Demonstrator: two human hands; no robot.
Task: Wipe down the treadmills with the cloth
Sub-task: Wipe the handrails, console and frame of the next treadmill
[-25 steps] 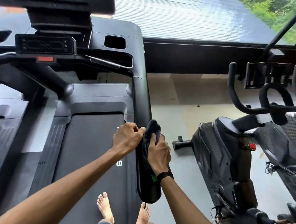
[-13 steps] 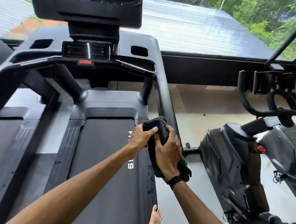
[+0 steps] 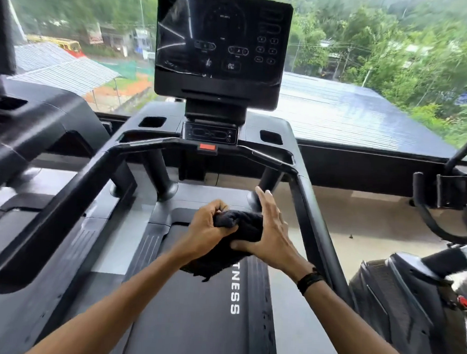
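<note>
The left hand point(image 3: 210, 227), in the centre of the frame, has its fingers curled tight round a bunched fold of the dark, soft terry cloth point(image 3: 234, 239); the right hand point(image 3: 267, 228) lies against the cloth's other side with fingers straight and spread, thumb tucked under the fabric. The cloth hangs between both hands in the air above the black running belt point(image 3: 191, 319) of the black treadmill point(image 3: 69, 202), its loose corner drooping toward the lower centre, touching no surface that I can see. This looks like regathering the cloth between strokes. To do it well, fold it into a flat pad with a fresh face outward, then lay the palm broad on it so pressure spreads evenly. The black side rail point(image 3: 314, 223) to the right and the glossy black console screen point(image 3: 221, 44) at upper centre seem the likely next surfaces; the screen wants a lighter touch to avoid smears
</note>
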